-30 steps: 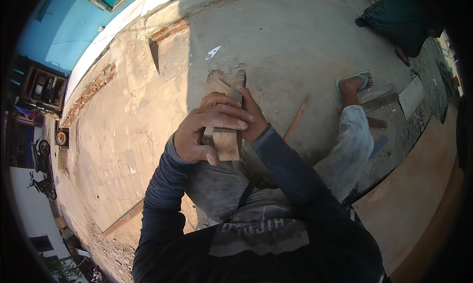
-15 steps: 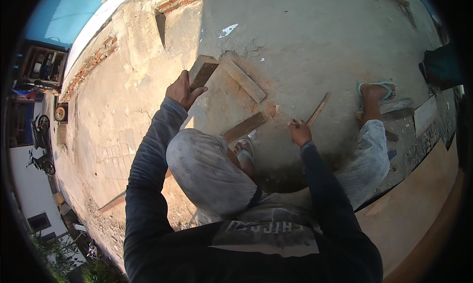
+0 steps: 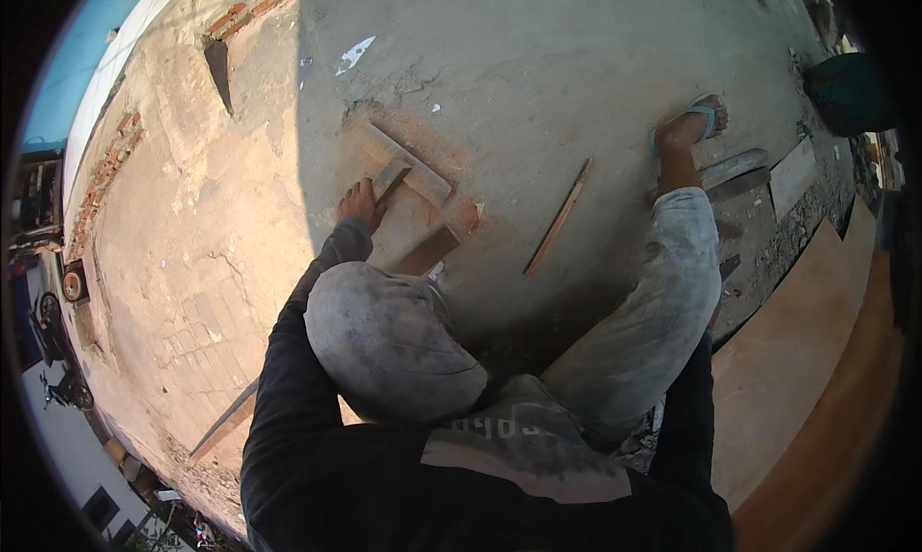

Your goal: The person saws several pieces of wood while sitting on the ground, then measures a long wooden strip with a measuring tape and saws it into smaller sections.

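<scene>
My left hand (image 3: 359, 206) is closed on the near end of a short wooden block (image 3: 390, 180), low over the ground. The block's far end overlaps a longer piece of wood (image 3: 413, 164) lying there; I cannot tell whether they touch. A second wooden block (image 3: 426, 251) lies nearer me, partly covered by my left knee. To the right, a thin wooden stick (image 3: 559, 218) rests on the concrete with no hand on it. My right arm (image 3: 688, 403) reaches down beside my right thigh, and its hand is hidden behind my leg.
Wood offcuts (image 3: 736, 174) lie beside my right sandalled foot (image 3: 693, 127). A large brown board (image 3: 797, 360) is at the right, and a dark green container (image 3: 850, 93) stands beyond. Broken brickwork (image 3: 106, 182) edges the sunlit concrete at left. A motorbike (image 3: 62, 355) is parked further left.
My left hand has lowered the wooden block from a raised position to the longer piece of wood. My right hand has left the stick and gone out of sight at the right.
</scene>
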Demonstrator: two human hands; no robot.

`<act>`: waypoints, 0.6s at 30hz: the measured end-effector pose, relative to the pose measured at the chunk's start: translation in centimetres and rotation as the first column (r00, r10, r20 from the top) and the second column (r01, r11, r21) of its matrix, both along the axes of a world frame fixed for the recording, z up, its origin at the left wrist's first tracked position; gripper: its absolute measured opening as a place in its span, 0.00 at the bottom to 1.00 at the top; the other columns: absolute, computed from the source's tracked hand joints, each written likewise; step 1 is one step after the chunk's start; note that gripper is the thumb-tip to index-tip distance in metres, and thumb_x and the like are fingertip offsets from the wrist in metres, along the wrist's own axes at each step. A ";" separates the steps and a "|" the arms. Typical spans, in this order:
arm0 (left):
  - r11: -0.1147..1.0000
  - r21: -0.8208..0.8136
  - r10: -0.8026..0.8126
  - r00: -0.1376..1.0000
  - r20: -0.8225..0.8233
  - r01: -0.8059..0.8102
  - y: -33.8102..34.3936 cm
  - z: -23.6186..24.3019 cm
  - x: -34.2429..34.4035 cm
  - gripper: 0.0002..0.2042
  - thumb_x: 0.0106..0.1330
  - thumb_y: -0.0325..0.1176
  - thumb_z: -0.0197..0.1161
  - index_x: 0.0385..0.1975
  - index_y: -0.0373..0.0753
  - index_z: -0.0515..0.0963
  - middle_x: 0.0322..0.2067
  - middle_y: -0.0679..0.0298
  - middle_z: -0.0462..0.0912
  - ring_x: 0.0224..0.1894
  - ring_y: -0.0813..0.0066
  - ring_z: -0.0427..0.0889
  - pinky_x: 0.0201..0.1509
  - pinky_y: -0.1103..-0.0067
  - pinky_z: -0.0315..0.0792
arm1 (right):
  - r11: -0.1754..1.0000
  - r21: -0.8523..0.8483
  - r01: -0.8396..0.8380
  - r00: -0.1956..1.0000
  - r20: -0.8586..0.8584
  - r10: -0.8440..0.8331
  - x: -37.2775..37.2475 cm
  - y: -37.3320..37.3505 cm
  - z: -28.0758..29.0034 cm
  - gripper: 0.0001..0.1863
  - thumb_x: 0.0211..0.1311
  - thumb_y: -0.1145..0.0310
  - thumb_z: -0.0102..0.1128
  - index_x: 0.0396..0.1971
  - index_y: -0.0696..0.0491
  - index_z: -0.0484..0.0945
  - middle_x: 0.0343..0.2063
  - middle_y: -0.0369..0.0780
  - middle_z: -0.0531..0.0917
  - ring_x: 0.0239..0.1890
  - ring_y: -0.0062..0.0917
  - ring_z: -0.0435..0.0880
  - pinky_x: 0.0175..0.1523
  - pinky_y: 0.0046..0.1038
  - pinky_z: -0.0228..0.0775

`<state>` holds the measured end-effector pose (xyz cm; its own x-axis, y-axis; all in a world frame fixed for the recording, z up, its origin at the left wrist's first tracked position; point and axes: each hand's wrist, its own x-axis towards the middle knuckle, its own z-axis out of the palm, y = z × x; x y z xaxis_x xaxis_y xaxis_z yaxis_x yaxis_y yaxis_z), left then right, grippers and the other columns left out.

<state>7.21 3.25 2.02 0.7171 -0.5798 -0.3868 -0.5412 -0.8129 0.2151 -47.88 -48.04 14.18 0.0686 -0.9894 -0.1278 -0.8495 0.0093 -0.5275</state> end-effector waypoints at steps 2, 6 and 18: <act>0.993 -0.093 0.068 0.998 -0.009 -0.069 0.1 1.2 -1.1 0.38 0.59 0.42 0.78 0.68 0.41 0.66 0.63 0.49 0.76 0.69 0.48 0.74 0.69 0.54 0.69 | 0.996 -0.094 -0.015 1.000 -0.022 0.013 10.0 -5.8 -4.5 0.20 0.82 0.62 0.48 0.63 0.58 0.74 0.61 0.42 0.78 0.63 0.29 0.76 0.67 0.33 0.68; 0.997 -0.057 0.043 0.999 0.026 -0.042 1.3 3.1 -1.8 0.42 0.58 0.44 0.78 0.72 0.46 0.64 0.68 0.52 0.74 0.72 0.48 0.70 0.73 0.54 0.65 | 0.947 -0.319 0.027 0.999 -0.015 -0.033 20.7 -14.7 -4.7 0.17 0.81 0.63 0.46 0.59 0.57 0.72 0.58 0.40 0.77 0.62 0.27 0.75 0.66 0.32 0.65; 0.964 -0.079 -0.261 0.963 -0.072 0.256 3.9 12.3 12.4 0.21 0.59 0.46 0.79 0.45 0.38 0.84 0.38 0.55 0.91 0.43 0.58 0.91 0.51 0.65 0.83 | 0.759 -0.651 -0.004 0.991 -0.105 -0.084 22.1 -16.4 -3.4 0.09 0.81 0.60 0.42 0.47 0.50 0.66 0.44 0.38 0.71 0.52 0.32 0.73 0.62 0.35 0.64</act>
